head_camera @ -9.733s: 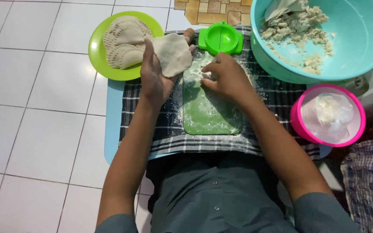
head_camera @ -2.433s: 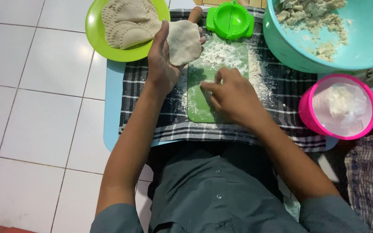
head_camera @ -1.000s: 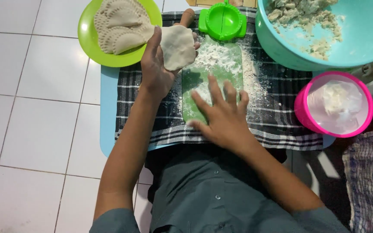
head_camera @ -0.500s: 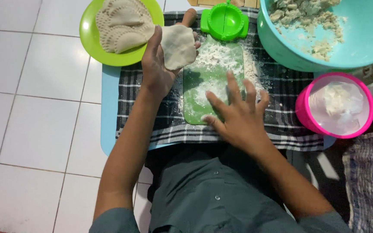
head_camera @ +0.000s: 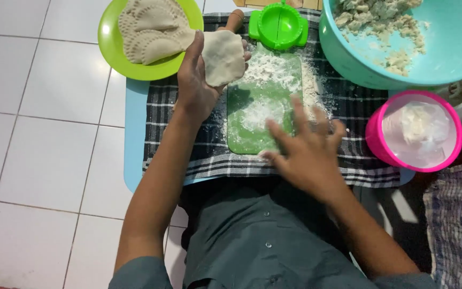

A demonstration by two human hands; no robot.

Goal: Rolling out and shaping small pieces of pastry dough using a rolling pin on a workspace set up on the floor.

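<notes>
My left hand holds a flat round piece of dough up above the left top corner of a green board. The board is dusted with white flour and lies on a black and white checked cloth. My right hand is spread flat with fingers apart on the board's lower right edge and the cloth, holding nothing. A green hinged dumpling press lies open just past the board. A lime plate at the top left carries several shaped, crimped dough pieces.
A big teal bowl with crumbly filling stands at the top right. A pink tub of white flour sits right of the board. A light blue tray lies under the cloth on white floor tiles. A striped towel lies at the lower right.
My right hand has slid down and to the right across the floured board, from its middle to its lower right edge. My left hand keeps the dough disc raised in the same spot.
</notes>
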